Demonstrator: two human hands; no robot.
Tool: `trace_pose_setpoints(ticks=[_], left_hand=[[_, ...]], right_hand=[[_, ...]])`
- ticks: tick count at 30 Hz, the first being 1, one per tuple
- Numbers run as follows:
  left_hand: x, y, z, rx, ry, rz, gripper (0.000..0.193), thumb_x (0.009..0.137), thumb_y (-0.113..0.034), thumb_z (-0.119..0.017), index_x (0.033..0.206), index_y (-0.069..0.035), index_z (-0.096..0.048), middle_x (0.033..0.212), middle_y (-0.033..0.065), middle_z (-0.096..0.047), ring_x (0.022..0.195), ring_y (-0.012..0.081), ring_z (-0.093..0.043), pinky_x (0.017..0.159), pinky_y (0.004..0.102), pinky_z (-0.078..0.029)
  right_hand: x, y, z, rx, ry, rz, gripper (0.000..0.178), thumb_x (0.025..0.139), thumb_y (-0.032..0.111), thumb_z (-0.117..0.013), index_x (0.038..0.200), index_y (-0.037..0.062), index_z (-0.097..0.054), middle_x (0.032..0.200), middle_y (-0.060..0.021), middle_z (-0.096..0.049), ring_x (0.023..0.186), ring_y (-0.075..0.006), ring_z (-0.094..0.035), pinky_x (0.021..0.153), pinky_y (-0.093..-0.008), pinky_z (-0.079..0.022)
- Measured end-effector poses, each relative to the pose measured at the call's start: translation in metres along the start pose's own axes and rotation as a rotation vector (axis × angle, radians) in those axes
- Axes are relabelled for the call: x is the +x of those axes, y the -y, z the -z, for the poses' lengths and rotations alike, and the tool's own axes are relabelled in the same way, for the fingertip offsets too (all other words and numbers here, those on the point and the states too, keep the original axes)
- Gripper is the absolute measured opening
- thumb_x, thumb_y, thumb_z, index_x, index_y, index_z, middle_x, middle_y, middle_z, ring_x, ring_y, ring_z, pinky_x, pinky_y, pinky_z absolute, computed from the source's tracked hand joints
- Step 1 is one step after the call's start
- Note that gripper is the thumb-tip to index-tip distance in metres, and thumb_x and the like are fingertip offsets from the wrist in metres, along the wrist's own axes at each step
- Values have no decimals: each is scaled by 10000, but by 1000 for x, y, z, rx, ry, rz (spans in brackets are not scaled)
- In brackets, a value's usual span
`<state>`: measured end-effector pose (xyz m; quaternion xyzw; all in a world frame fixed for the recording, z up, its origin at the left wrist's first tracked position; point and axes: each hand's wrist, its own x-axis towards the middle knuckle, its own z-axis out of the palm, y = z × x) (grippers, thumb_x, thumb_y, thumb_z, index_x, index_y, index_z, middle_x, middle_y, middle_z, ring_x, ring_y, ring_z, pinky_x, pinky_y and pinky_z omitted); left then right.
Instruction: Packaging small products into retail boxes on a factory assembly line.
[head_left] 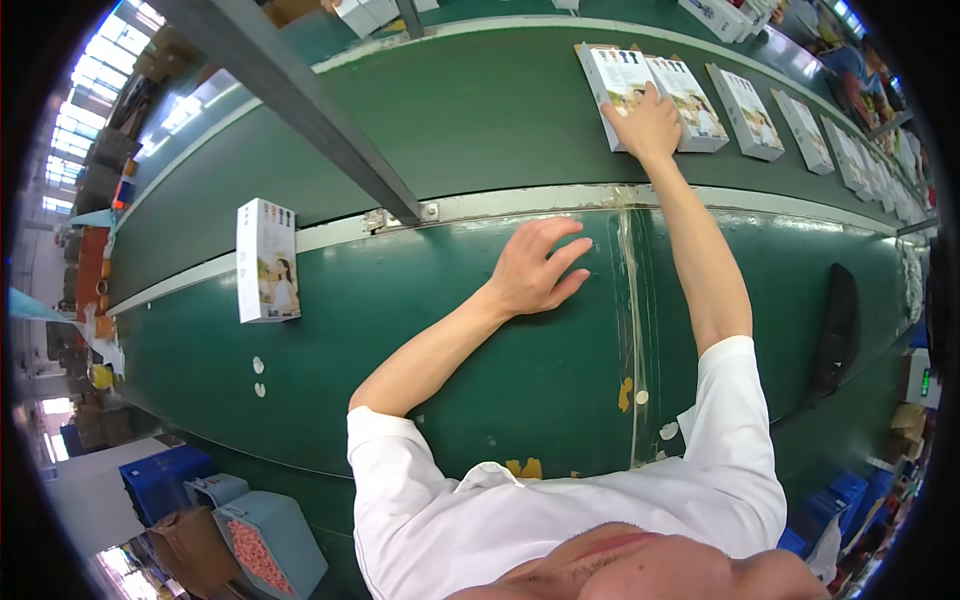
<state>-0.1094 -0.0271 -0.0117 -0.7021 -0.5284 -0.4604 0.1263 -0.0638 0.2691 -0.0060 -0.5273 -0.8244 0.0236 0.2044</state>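
Note:
My right hand reaches far onto the belt and lies across the near end of a white printed box. Its thumb is at the box's left edge and its fingers are toward the right edge, gripping it. A second white box lies close against it on the right. My left hand hovers over or rests on the green table, its fingers apart and nothing in them. Off to the left, another white box with a picture on its side sits by the table's far edge.
More white boxes line the green belt to the right. A grey metal post slants down to the metal rail. A black object lies at right. A blue-grey bin with pink pieces stands lower left.

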Motion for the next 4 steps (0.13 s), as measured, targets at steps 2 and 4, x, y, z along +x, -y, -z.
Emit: trace_pose_setpoints(ticks=[2, 4], left_hand=[[-2, 0, 1, 17, -6, -20, 474, 738, -164, -776, 1165, -74, -589, 1212, 134, -565, 1090, 326, -583, 877, 442, -497], [-5, -4, 4, 12, -34, 52, 539, 745, -183, -783, 1229, -99, -561, 1230, 147, -567, 1105, 332, -581, 891, 452, -493]], right_hand=[[-12, -3, -2, 189, -198, 30, 982, 727, 614, -694, 1471, 72, -351, 1364, -245, -463, 1276, -395, -442, 1067, -498, -340], [-29, -7, 1, 405, -297, 97, 1009, 705, 605, -722, 1479, 84, -336, 1421, -219, -413, 1330, -389, -381, 1078, -504, -326]])
